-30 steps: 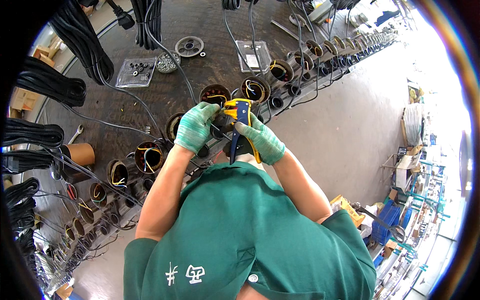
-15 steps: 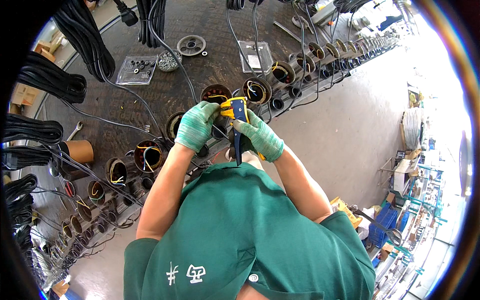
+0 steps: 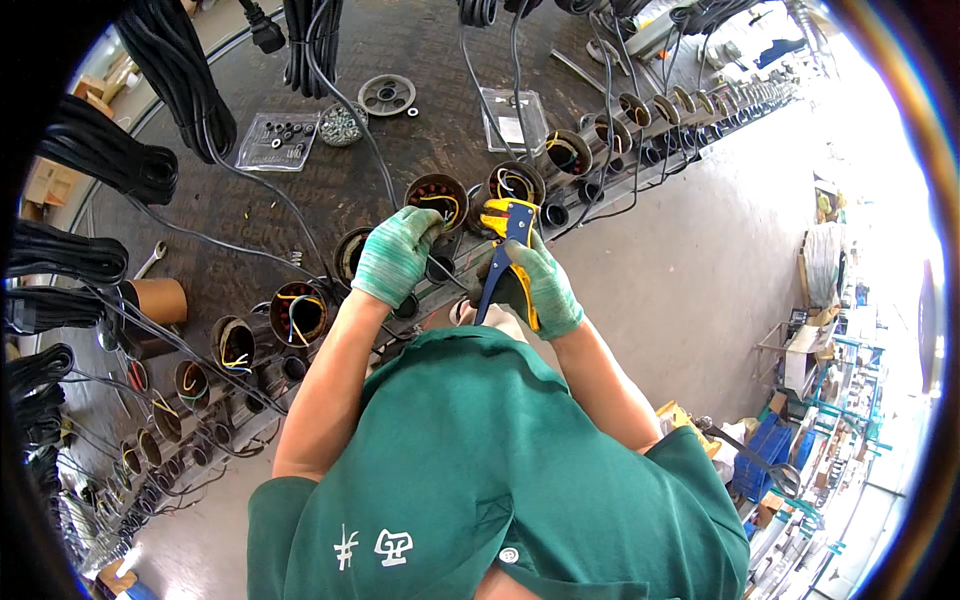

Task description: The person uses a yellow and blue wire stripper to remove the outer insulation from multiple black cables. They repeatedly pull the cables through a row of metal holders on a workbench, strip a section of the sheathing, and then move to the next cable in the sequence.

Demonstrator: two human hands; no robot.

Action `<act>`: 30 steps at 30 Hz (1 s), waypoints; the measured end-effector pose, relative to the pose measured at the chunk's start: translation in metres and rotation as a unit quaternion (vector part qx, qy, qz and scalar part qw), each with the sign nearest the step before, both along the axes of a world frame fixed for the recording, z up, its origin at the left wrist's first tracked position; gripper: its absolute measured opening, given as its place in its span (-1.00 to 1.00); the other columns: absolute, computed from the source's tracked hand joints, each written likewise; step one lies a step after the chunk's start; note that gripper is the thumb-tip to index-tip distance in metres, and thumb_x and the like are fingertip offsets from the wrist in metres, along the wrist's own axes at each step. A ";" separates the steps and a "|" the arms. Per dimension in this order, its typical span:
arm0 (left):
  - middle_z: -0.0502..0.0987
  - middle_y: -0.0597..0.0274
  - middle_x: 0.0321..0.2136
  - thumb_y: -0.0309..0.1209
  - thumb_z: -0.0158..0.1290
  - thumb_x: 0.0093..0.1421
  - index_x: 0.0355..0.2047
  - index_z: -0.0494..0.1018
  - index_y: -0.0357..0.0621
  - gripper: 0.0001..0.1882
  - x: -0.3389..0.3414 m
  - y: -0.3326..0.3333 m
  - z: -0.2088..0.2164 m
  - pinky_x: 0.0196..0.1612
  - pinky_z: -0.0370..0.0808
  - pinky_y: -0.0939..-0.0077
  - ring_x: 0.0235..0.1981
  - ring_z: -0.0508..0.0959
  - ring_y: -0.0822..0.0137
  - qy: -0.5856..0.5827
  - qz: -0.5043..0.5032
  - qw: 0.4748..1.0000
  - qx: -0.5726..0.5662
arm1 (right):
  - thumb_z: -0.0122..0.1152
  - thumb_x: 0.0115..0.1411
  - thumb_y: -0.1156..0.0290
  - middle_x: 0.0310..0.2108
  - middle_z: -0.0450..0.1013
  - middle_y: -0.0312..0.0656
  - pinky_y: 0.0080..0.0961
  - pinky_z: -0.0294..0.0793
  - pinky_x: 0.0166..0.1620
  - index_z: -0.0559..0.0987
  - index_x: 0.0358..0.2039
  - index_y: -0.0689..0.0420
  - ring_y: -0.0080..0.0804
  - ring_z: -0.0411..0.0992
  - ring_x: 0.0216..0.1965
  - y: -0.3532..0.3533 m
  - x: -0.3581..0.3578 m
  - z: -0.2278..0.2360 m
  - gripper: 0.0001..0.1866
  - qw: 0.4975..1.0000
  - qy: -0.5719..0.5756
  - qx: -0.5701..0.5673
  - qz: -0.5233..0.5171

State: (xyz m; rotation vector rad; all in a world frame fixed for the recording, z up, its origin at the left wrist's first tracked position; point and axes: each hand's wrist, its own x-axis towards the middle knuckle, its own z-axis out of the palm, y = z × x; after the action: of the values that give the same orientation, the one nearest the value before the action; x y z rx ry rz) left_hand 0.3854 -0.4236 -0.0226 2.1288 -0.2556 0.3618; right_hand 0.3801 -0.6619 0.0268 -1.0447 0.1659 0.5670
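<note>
My left hand (image 3: 392,258), in a green and white knit glove, is closed in a pinch at the front edge of a round metal motor housing (image 3: 410,190). A yellow wire (image 3: 447,200) curves out of that housing down to its fingertips. In my right hand (image 3: 552,288), gloved the same way, is a blue and yellow wire stripper (image 3: 518,222). Its jaws point up and left, apart from the left hand, in front of the neighbouring housing (image 3: 541,187). The handles hang down towards my body, and my fingers behind them are partly hidden.
Similar open housings with coloured wires stand along the bench edge, like one on the left (image 3: 298,312). Thick bundles of black cable (image 3: 172,80) hang over the bench. Farther back are a bowl of small metal parts (image 3: 343,124), a grey pulley wheel (image 3: 387,95) and a clear tray (image 3: 275,143).
The wire stripper in my right hand has moved right and slightly down, away from the left fingertips. More of the yellow wire shows. The left hand has barely moved.
</note>
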 end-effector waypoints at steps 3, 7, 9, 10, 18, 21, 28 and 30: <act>0.67 -0.04 -0.23 -0.45 0.28 0.26 0.06 0.55 -0.18 -0.64 -0.002 -0.005 0.022 -0.16 0.62 0.22 -0.27 0.68 -0.04 0.088 -0.003 0.996 -0.030 | 0.17 0.42 0.30 -0.08 0.53 -0.24 -0.45 0.62 -0.04 0.36 0.38 0.05 -0.45 0.55 -0.15 -0.010 -0.004 0.009 -0.45 1.000 0.009 -0.015 0.002; 0.70 -0.07 -0.19 -0.36 0.36 0.22 0.22 0.43 -0.12 -0.42 0.009 -0.014 0.039 -0.14 0.64 0.21 -0.23 0.71 -0.03 0.162 0.028 0.986 -0.017 | 0.18 0.41 0.27 -0.13 0.54 -0.21 -0.37 0.66 -0.11 0.33 0.38 0.01 -0.39 0.57 -0.20 -0.015 -0.010 0.011 -0.44 1.000 0.006 -0.009 -0.020; 0.69 -0.15 -0.08 -0.30 0.33 0.25 0.25 0.42 -0.10 -0.41 0.020 -0.018 0.045 -0.02 0.63 0.12 -0.09 0.71 -0.12 0.202 0.037 0.977 0.062 | 0.18 0.41 0.26 -0.15 0.54 -0.19 -0.32 0.68 -0.13 0.32 0.38 -0.01 -0.36 0.58 -0.20 -0.017 -0.012 0.011 -0.44 1.000 0.014 -0.008 -0.025; 0.68 -0.17 -0.05 -0.29 0.32 0.26 0.26 0.42 -0.10 -0.41 0.026 -0.020 0.050 0.01 0.62 0.10 -0.06 0.70 -0.13 0.224 0.034 0.968 0.104 | 0.18 0.41 0.26 -0.16 0.53 -0.18 -0.30 0.68 -0.14 0.32 0.37 -0.02 -0.34 0.58 -0.20 -0.019 -0.012 0.011 -0.44 0.999 0.021 -0.010 -0.023; 0.64 -0.05 0.06 -0.53 0.20 0.34 0.25 0.42 -0.22 -0.52 0.046 -0.034 0.024 0.11 0.58 0.33 0.02 0.67 0.14 0.210 0.033 0.971 -0.104 | 0.27 0.38 0.18 -0.17 0.55 0.00 -0.08 0.74 -0.15 0.28 0.35 0.03 -0.07 0.65 -0.22 -0.047 0.007 0.005 -0.38 0.999 0.036 -0.012 0.011; 0.65 0.04 -0.03 -0.65 0.16 0.33 0.14 0.40 -0.24 -0.62 0.033 -0.053 0.026 -0.04 0.62 0.48 -0.08 0.66 0.36 0.213 0.107 0.951 -0.197 | 0.25 0.39 0.21 -0.18 0.55 -0.02 -0.11 0.74 -0.18 0.26 0.36 0.04 -0.11 0.64 -0.25 -0.058 0.014 0.004 -0.38 0.998 0.050 -0.017 0.028; 0.66 0.02 0.00 -0.73 0.10 0.32 0.20 0.37 -0.23 -0.54 0.017 -0.077 0.008 0.08 0.60 0.42 0.00 0.67 0.24 0.141 0.148 0.962 -0.178 | 0.25 0.38 0.25 -0.18 0.55 -0.03 -0.21 0.75 -0.18 0.18 0.38 0.09 -0.21 0.64 -0.26 -0.081 0.035 0.002 -0.33 0.994 0.050 -0.017 0.092; 0.69 0.02 -0.03 -0.73 0.08 0.30 0.25 0.40 -0.21 -0.49 0.014 -0.072 0.007 0.11 0.60 0.37 0.05 0.67 0.19 0.100 0.166 0.970 -0.147 | 0.26 0.37 0.25 -0.18 0.55 -0.05 -0.21 0.75 -0.18 0.21 0.36 0.10 -0.22 0.64 -0.24 -0.082 0.038 0.004 -0.35 0.993 0.060 -0.016 0.100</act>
State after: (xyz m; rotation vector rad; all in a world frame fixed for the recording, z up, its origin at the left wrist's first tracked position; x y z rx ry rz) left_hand 0.3995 -0.4955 -0.0156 1.8933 0.2608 0.3489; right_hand 0.4185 -0.7441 0.0308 -1.0655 0.1773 0.8118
